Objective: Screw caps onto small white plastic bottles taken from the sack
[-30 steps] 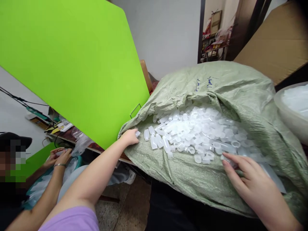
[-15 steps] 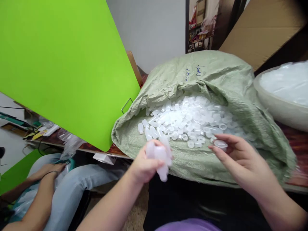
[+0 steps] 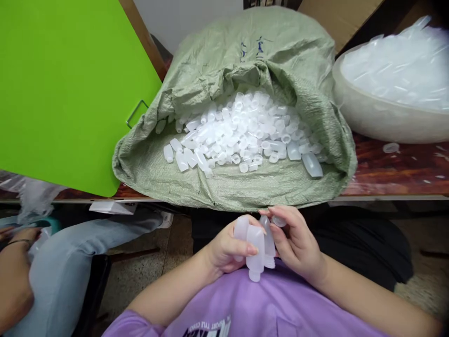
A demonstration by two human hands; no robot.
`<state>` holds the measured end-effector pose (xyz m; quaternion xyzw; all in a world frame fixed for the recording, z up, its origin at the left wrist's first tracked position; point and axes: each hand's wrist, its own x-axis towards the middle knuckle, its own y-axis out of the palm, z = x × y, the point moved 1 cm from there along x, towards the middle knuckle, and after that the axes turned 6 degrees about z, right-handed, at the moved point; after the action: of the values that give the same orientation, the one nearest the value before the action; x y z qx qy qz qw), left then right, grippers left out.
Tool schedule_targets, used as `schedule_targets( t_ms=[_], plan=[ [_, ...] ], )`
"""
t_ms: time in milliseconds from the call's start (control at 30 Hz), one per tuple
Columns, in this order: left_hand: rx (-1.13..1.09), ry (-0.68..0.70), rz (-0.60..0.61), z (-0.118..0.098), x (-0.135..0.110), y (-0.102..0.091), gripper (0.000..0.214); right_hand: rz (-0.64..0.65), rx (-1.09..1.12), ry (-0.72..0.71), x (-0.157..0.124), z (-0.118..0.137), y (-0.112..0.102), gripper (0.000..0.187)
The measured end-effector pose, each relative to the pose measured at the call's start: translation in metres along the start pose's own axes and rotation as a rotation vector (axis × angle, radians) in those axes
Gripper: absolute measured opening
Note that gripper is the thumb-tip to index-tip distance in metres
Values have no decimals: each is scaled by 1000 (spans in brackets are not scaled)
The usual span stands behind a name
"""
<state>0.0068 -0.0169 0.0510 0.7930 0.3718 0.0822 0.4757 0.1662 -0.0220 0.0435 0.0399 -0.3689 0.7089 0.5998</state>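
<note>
- The green board (image 3: 63, 84) fills the left of my view. I find no writing on it.
- The sack (image 3: 280, 51) lies open on the table (image 3: 393, 173), with a pile (image 3: 238, 131) of small clear plastic bottles at its mouth. Blue marks (image 3: 250, 49) are scrawled on top of it, and I cannot read them.
- A tub (image 3: 368, 117) of clear plastic pieces stands to the right, just beside the sack.
- At the left edge, a co-worker's hand (image 3: 14, 271) rests on a lap.
- The shirt (image 3: 245, 304) carries print (image 3: 206, 330) at the bottom edge. It is cut off and I cannot make it out.
- The left hand (image 3: 224, 248) is clamped round a few bottles (image 3: 256, 243), held over the lap in front of the sack.
- The right hand (image 3: 298, 243) is touching those bottles, its fingertips pinched on a small cap (image 3: 278, 220).
- As I judge it, the step in hand is bringing cap and bottles together, well clear of the pile.
- With several bottles in one fist, I'd say a next move calls for singling one out with its neck clear, while the left hand's grip stays firm so the others don't slip.
</note>
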Motion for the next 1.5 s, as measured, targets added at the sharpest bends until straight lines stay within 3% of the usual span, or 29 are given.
schedule_targets(
  t_ms=[367, 467, 633, 733, 833, 1000, 1200, 1367, 1500],
  plan=[
    [88, 14, -113, 3, 4, 0, 34, 140, -68, -98, -10, -4, 0, 48],
    [57, 46, -125, 2, 5, 0, 33, 116, -31, -21, -8, -7, 1, 48],
    [2, 208, -212, -10, 7, 9, 34, -37, 174, 193, -7, -3, -13, 46],
    [-5, 282, -277, -17, 7, 18, 30, 3, 190, 31, -2, 11, -21, 43],
    [-46, 292, -317, -19, 7, 25, 27, 29, 44, -178, 3, 21, -21, 38],
    [-114, 245, -440, -19, 4, 25, 30, 64, -83, -236, 1, 14, -18, 36],
    [-178, 169, -569, -7, 0, 14, 27, 239, -345, -520, -15, 3, -23, 24],
    [-241, 38, -726, 14, 8, -7, 15, 390, -439, -379, -35, -15, -18, 29],
    [-241, -119, -740, 27, 16, -33, 10, 473, -443, -268, -56, -34, -7, 33]
  ],
)
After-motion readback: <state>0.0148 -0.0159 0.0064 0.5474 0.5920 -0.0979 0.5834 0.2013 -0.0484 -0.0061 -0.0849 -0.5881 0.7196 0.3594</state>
